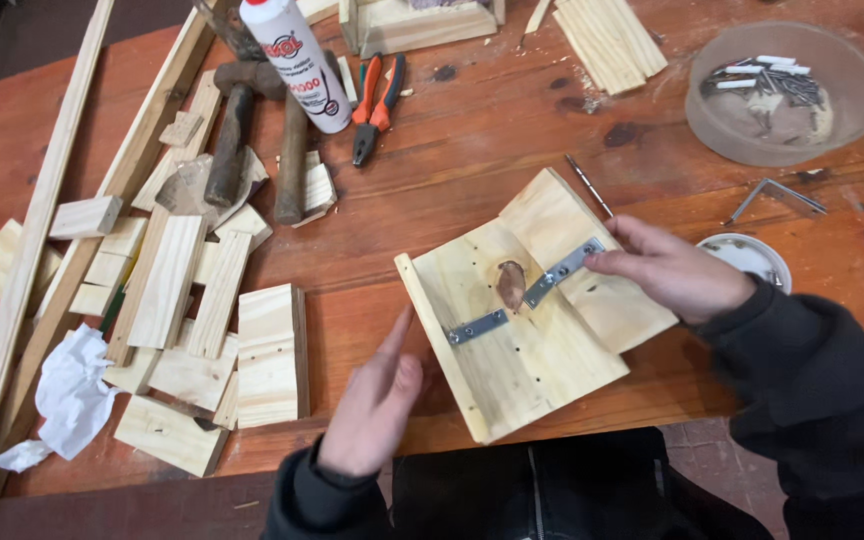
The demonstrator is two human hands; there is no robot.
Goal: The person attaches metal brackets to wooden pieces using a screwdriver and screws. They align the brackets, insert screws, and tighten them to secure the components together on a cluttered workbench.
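A pale wooden assembly (532, 340) of joined boards lies at the front edge of the reddish table (452, 170). Two flat metal brackets sit on it: one (478, 327) low on the left board, one (562, 271) across the joint to the right. My right hand (667, 270) rests on the right board, its fingertips touching the end of the right bracket. Just left of the assembly hovers my left hand (377, 400), fingers straight and apart, holding nothing. A brown knot (510, 283) marks the board between the brackets.
Several wood offcuts (192, 300) and long strips (42, 260) crowd the left side, with crumpled paper (72, 395). Two hammers (252, 140), a glue bottle (297, 60) and red pliers (375, 105) lie behind. A clear bowl of screws (787, 95), a loose angle bracket (777, 195) and a small tin (752, 258) sit right.
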